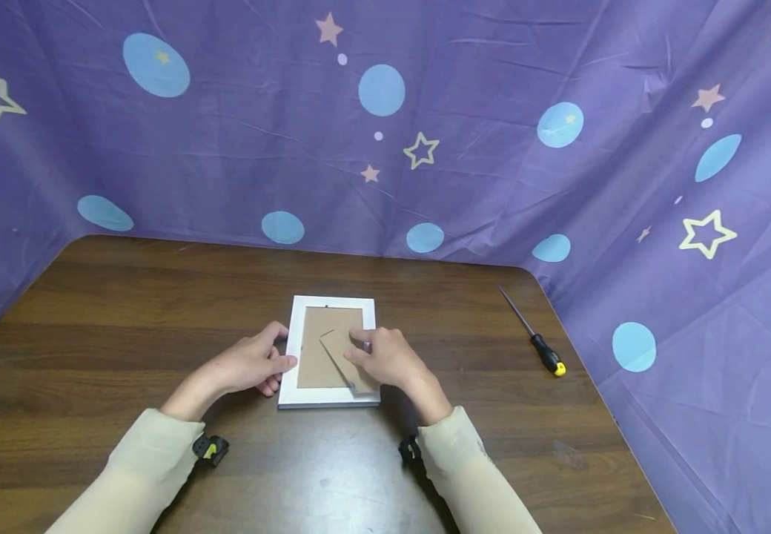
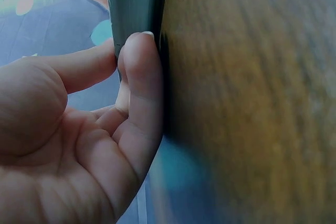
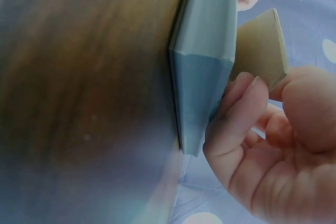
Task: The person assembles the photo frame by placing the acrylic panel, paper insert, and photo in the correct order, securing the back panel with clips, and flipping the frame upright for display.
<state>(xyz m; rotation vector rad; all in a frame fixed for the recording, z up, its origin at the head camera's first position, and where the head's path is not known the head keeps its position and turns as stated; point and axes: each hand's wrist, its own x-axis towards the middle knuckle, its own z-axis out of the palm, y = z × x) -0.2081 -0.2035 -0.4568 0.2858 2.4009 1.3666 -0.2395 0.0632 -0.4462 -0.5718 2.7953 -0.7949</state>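
Observation:
A white picture frame (image 1: 328, 398) lies face down on the table, its brown backing board (image 1: 314, 352) facing up. From the backing rises a flat brown stand leg (image 1: 342, 356), slanted away from the board. My left hand (image 1: 248, 362) grips the frame's left edge, thumb on the upper side and fingers along the outer edge. With thumb and fingers, my right hand (image 1: 392, 360) pinches the stand leg near the frame's right side. The right wrist view shows the raised leg (image 3: 260, 51) beside the curled fingers, close to the frame's edge (image 3: 205, 30).
A screwdriver (image 1: 548, 354) with a black and yellow handle lies toward the right edge of the brown wooden table (image 1: 125, 334). Behind and to the right hangs a purple cloth (image 1: 479, 89) with stars and blue dots.

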